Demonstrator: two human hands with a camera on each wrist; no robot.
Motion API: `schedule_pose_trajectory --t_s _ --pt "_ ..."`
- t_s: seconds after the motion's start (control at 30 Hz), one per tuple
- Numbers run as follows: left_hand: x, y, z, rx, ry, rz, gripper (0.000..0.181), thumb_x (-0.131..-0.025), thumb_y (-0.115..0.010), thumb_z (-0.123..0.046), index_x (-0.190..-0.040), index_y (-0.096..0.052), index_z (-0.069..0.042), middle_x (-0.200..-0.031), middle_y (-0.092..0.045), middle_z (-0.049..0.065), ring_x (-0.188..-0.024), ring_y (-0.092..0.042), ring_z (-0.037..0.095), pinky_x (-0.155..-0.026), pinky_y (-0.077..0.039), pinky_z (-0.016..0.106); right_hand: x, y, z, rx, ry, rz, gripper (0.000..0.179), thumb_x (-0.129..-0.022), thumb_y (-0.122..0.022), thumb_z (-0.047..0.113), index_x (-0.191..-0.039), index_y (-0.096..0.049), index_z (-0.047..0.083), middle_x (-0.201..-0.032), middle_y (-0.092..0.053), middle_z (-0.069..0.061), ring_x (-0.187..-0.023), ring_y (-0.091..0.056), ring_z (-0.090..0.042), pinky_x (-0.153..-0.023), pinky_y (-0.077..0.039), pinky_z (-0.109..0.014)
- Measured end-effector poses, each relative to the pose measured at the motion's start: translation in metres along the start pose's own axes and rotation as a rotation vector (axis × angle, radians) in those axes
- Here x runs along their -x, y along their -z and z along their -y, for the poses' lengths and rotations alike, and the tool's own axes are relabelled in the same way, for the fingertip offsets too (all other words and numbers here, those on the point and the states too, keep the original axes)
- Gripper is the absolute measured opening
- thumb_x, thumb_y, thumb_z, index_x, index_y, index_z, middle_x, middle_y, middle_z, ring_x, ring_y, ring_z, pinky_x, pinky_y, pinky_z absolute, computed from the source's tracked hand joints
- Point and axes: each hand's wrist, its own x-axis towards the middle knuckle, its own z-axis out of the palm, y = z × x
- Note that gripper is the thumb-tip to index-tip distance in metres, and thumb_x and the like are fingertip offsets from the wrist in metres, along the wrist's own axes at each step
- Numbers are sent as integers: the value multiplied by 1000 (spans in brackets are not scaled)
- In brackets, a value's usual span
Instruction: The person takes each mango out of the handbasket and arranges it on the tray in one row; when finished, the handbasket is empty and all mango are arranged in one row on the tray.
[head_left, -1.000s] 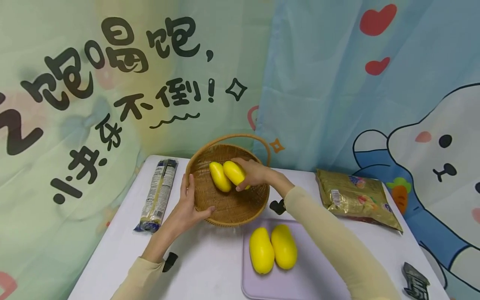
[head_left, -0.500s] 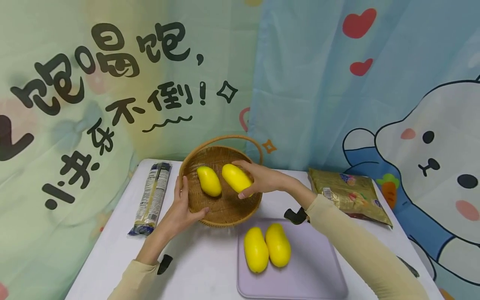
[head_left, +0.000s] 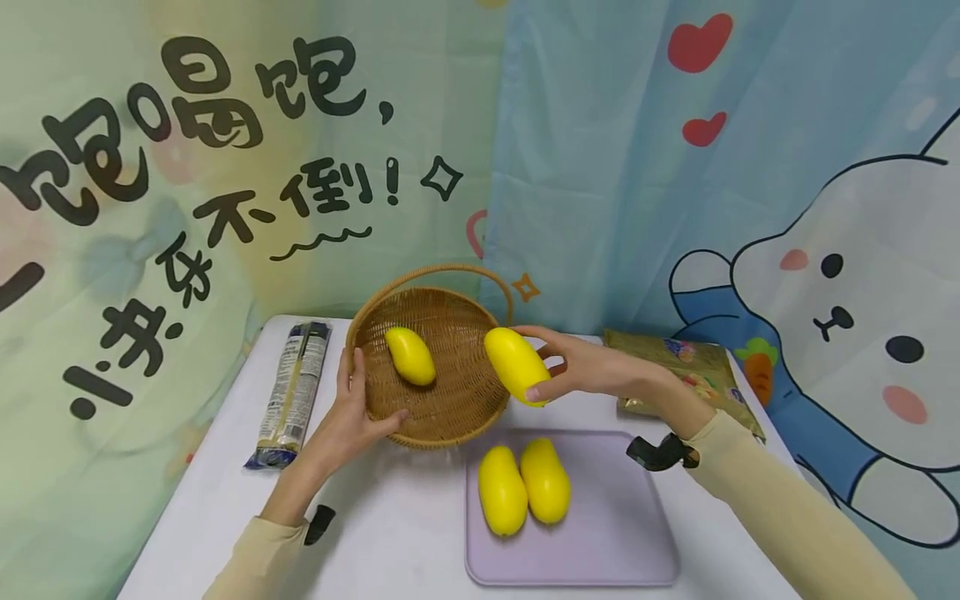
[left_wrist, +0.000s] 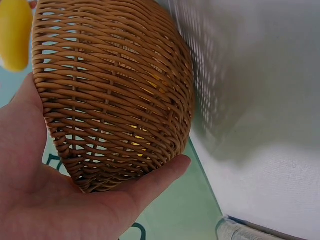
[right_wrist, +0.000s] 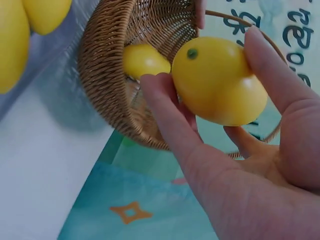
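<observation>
My left hand (head_left: 357, 421) grips the left rim of a brown wicker basket (head_left: 457, 408), which tilts toward me. One yellow mango (head_left: 411, 356) lies inside it. At the basket's right rim, my right hand (head_left: 581, 364) holds another mango (head_left: 516, 365) between thumb and fingers. The right wrist view shows that held mango (right_wrist: 220, 82) with its green stem spot, in front of the basket opening. In the left wrist view the thumb and a finger span the basket's woven side (left_wrist: 115, 90). Two more mangoes (head_left: 503, 490) lie side by side on a lilac tray (head_left: 600, 558).
A long printed packet (head_left: 292, 396) lies left of the basket on the white table (head_left: 397, 533). Behind the right forearm sits a gold bag (head_left: 705, 375), partly covered. A printed curtain (head_left: 585, 167) hangs behind the table.
The right hand has lifted its mango away from the other one, out over the basket's right rim. The left hand keeps its grip. The head view has shifted slightly right.
</observation>
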Motion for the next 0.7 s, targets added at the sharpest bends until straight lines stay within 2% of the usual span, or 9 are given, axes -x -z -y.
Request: schedule_pose_trajectory --t_s 0.2,0.37,0.7 --pt "-1 1 2 4 -5 1 123 -90 -76 -43 -160 17 -6 -166 29 14 -139 -40 55 -101 -50 55 24 5 -24 -50 -39 -26 87 -89 -80 35 -154 -25 53 -160 -35 0 -140 -47 -35 -103 -51 -47" --pt "0 2 1 12 -1 6 124 -89 -76 -43 -160 19 -8 -166 30 11 -140 -37 55 -103 -48 56 39 2 -53 -118 -81 -40 92 -90 -78 32 -160 -19 43 -162 -33 -12 -145 -40 -40 -108 -48 -51" --pt "-1 1 -1 9 22 18 124 -89 -77 -44 -160 18 -8 -165 31 13 -144 -31 55 -107 -45 58 69 -17 -114 -187 -185 -59 95 -93 -74 30 -164 -12 22 -160 -38 -22 -141 -42 -39 -116 -26 -69"
